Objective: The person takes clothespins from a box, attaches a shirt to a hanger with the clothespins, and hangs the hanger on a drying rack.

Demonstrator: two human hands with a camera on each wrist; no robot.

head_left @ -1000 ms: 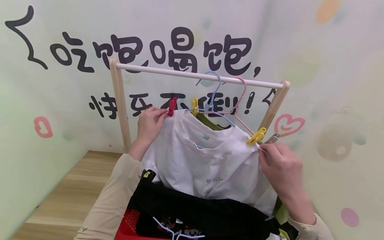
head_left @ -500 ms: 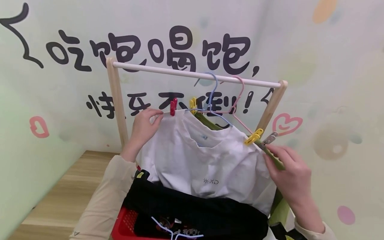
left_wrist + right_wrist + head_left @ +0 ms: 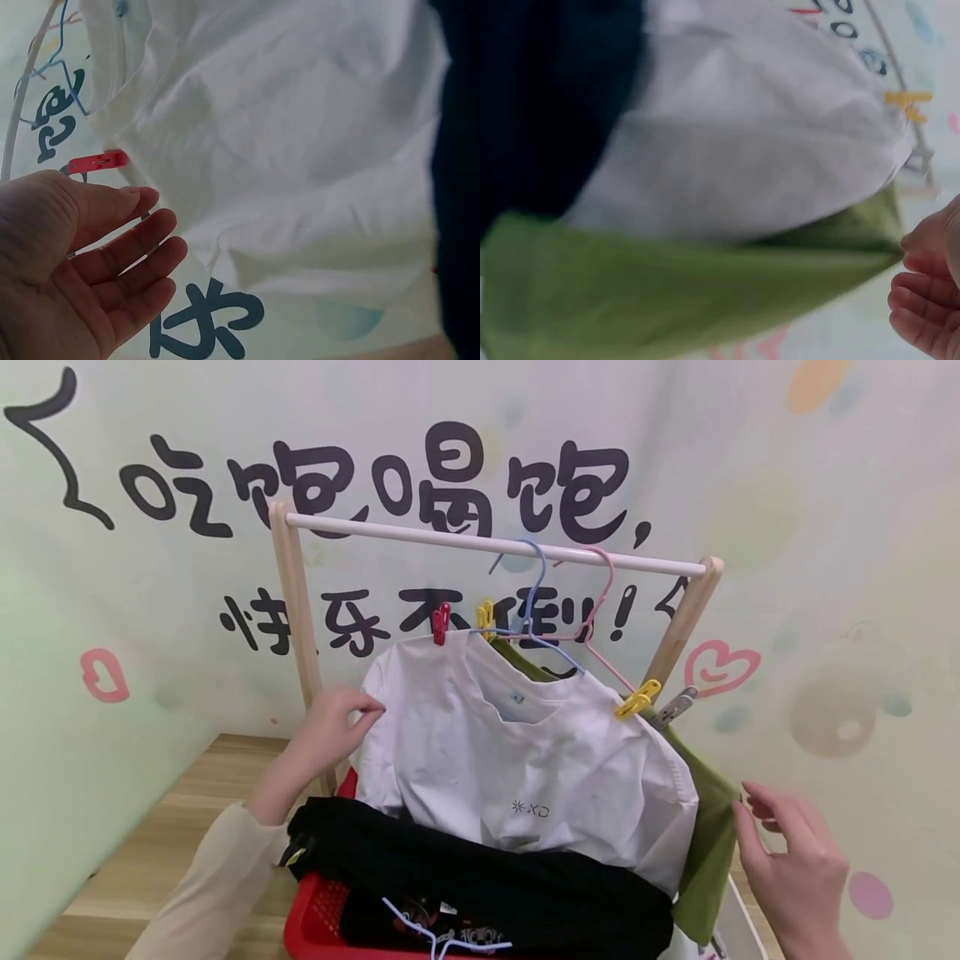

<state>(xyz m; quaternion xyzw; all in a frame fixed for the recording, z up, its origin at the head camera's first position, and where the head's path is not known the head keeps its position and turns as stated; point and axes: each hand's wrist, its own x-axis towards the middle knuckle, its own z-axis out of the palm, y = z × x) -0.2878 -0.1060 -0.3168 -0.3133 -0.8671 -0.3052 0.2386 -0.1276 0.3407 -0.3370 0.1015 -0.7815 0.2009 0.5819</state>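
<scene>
A white T-shirt (image 3: 570, 768) hangs on a blue hanger (image 3: 534, 602); a green shirt (image 3: 708, 852) hangs behind it on a pink hanger (image 3: 596, 610). My right hand (image 3: 798, 860) pinches the green sleeve edge between thumb and index finger, drawing it out to a corner. Beside the white sleeve, my left hand (image 3: 333, 727) has thumb and fingertips near each other but apart, fingers loosely bent. Red (image 3: 441, 623) and yellow (image 3: 637, 699) clothespins sit on the white shoulders. A grey clothespin (image 3: 675, 707) and another yellow clothespin (image 3: 485, 620) sit by the green shirt.
Both hangers hook over the white rod (image 3: 420, 537) of a wooden rack. Below, a red basket (image 3: 307, 918) holds dark clothing, with a black garment (image 3: 480, 868) across it and a light-coloured hanger (image 3: 435, 939) in front. A white container (image 3: 746, 918) stands at right.
My left hand has let go of the white shoulder and moved down and left. The right hand has left the grey clothespin area, going down and right to the green sleeve, now spread outward.
</scene>
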